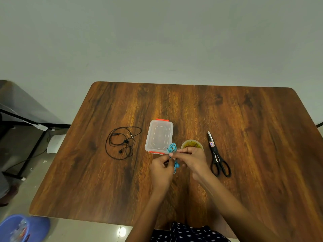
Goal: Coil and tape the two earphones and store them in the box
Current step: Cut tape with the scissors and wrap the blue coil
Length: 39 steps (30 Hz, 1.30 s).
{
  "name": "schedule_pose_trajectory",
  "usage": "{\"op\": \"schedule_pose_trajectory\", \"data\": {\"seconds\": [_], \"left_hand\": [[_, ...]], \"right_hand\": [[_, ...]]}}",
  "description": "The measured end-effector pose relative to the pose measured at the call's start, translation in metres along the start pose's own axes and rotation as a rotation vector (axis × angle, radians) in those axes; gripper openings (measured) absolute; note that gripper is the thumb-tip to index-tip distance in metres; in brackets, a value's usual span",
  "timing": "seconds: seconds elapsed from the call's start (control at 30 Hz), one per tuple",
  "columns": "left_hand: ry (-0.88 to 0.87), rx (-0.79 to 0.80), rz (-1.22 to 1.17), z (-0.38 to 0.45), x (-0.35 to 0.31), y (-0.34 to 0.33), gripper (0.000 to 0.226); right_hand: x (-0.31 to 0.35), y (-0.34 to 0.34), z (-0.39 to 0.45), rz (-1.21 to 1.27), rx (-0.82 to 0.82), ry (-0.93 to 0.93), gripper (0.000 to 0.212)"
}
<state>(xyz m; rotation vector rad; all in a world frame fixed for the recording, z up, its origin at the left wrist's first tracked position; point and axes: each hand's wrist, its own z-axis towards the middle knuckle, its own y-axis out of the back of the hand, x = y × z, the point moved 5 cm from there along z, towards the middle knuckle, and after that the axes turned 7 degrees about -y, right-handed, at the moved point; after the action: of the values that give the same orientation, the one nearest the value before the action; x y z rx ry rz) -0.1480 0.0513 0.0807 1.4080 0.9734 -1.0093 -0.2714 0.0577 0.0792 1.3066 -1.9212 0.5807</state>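
L hand (161, 169): fingers curled, pinching blue earphone (172, 148) bundle at its middle.
R hand (192, 158): fingertips pinch same bundle from 3 o'clock side.
Blue earphone: coiled, held above table (87, 172), just off box's near-right corner; buds dangle btwn hands.
Black earphone (122, 142): loose on table, 9 o'clock of box.
Box (159, 136): clear, orange clips, lid on.
Tape roll (191, 143): 3 o'clock of box, just behind R hand.
Scissors (217, 155): 3 o'clock of tape, closed.

plain grey wall (157, 32), wooden table (244, 128), tiled floor (87, 231)
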Motion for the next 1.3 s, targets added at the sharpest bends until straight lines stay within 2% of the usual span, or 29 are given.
{"op": "schedule_pose_trajectory", "data": {"seconds": [0.17, 0.43, 0.67, 0.8, 0.9, 1.1, 1.3], "left_hand": [[0.008, -0.023, -0.03, 0.002, 0.0, 0.001, 0.014], [-0.008, 0.046, -0.036, 0.001, 0.002, -0.002, 0.018], [-0.031, 0.216, -0.084, 0.005, 0.004, -0.005, 0.017], [-0.038, 0.322, -0.201, 0.005, 0.005, -0.005, 0.017], [0.03, 0.286, -0.3, 0.004, 0.006, -0.003, 0.019], [0.036, 0.246, -0.347, 0.007, 0.012, 0.001, 0.022], [0.083, 0.222, -0.471, 0.006, 0.011, -0.002, 0.018]], "right_hand": [[0.0, 0.002, 0.001, 0.005, -0.008, -0.015, 0.015], [-0.003, 0.009, 0.005, -0.029, -0.019, -0.059, 0.018], [-0.007, 0.014, 0.01, -0.015, 0.006, -0.139, 0.019], [-0.009, 0.017, 0.01, 0.003, 0.005, -0.171, 0.018], [-0.008, 0.018, 0.011, 0.001, 0.009, -0.184, 0.017], [-0.005, 0.016, 0.007, -0.03, 0.065, -0.21, 0.027], [0.001, 0.02, 0.005, -0.036, 0.139, -0.176, 0.024]]}}
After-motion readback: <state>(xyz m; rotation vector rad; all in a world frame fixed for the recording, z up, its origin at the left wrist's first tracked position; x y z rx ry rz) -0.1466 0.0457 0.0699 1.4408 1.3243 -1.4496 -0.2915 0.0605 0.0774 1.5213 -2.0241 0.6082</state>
